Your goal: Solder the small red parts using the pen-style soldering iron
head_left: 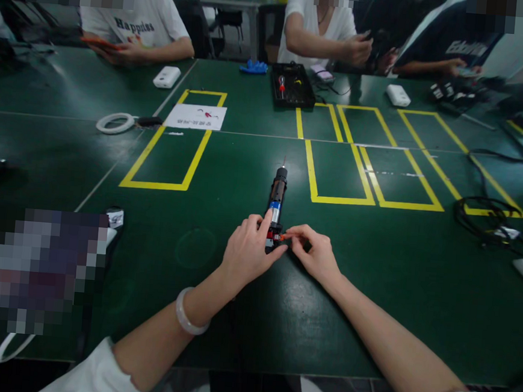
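Observation:
A black electric screwdriver point(278, 192) with a blue band lies on the green table point(220, 265), its thin bit pointing away from me. My left hand point(249, 250) is closed around its near end, index finger lying along the body. My right hand point(314, 252) pinches a small orange-red part point(285, 236) against that same near end, fingers pressed together.
Yellow taped rectangles point(174, 153) mark the table. A white tape roll point(114, 123), a paper sheet point(196, 116), a black parts tray point(292, 85), white boxes point(166, 77) and black cables point(486, 215) lie around. Three other people sit across the table.

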A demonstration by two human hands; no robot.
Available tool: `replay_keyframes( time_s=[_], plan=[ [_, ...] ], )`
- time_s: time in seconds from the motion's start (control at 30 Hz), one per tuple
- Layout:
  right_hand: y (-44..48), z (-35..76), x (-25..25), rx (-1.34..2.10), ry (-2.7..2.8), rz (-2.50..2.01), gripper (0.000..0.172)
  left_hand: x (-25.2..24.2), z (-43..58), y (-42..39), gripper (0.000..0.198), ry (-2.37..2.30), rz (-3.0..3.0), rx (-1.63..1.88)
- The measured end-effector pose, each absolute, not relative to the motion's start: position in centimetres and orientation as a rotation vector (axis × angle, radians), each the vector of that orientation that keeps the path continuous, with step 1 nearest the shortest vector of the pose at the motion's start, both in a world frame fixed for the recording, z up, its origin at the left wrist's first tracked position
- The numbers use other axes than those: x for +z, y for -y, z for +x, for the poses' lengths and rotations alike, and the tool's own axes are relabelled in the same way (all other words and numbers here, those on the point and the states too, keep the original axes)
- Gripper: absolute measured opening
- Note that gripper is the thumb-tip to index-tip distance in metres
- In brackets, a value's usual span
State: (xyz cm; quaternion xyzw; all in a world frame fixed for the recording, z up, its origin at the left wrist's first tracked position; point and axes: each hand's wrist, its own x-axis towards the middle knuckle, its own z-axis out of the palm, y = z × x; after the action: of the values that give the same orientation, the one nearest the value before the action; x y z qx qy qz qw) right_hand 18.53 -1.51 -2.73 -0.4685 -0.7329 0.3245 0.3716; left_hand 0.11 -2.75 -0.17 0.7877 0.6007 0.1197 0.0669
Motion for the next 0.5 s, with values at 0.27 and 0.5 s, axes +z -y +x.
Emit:
replay_keyframes(
  time_s=[0.27,0.5],
  plan=[
    [1.5,18.7,-3.2,0.919,1.892,-1.162,0.022,0.0,0.3,2.3,0.067,-1.884,2.426,0.314],
    [1.2,18.7,-2.9,1.02,1.891,-1.113,0.019,0.4,-0.7,2.1,0.063,-1.879,2.542,0.187]
  ],
)
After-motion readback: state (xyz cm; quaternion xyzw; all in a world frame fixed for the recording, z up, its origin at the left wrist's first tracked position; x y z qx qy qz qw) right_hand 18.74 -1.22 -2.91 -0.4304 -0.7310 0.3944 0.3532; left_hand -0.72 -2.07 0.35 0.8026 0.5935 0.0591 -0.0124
